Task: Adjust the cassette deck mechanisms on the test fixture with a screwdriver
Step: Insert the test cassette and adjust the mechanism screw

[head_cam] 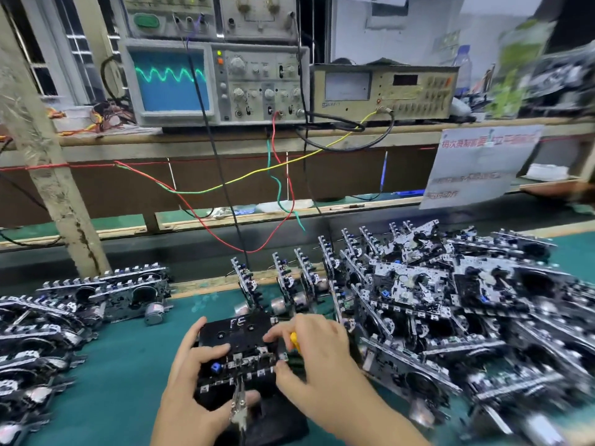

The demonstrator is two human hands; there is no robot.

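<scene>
- Left hand (193, 365) gripped the left end of the cassette deck mechanism (238, 352) on the test fixture (273, 420), fingers curled over its top edge, thumb low near the front. Read it as bracing the unit so it couldn't shift under tool pressure.
- Right hand (317, 352) was curled round a yellow-handled screwdriver (294, 340), held short and close against the deck's right side. Tip hidden by fingers; couldn't tell which screw it was on.
- Black test cassette (240, 329) with white marking sat loaded in the deck, presumably to supply the reference signal.
- Metal clip (239, 403) latched onto the deck's front edge, looked like the signal pickup lead.
- Deck sat centre-front on the green mat (128, 365), right below the oscilloscope (212, 82) so the trace stayed in eyeline while turning.
- Scope showed a green sine trace; red, green and yellow wires (273, 175) dropped from the bench shelf toward the fixture.
- Big heap of mechanisms (450, 300) to the right, smaller flat stack (106, 294) to the left. Likely in/out piles; which was which, can't say.
- Meter box (386, 91) beside the scope, display unreadable.
</scene>
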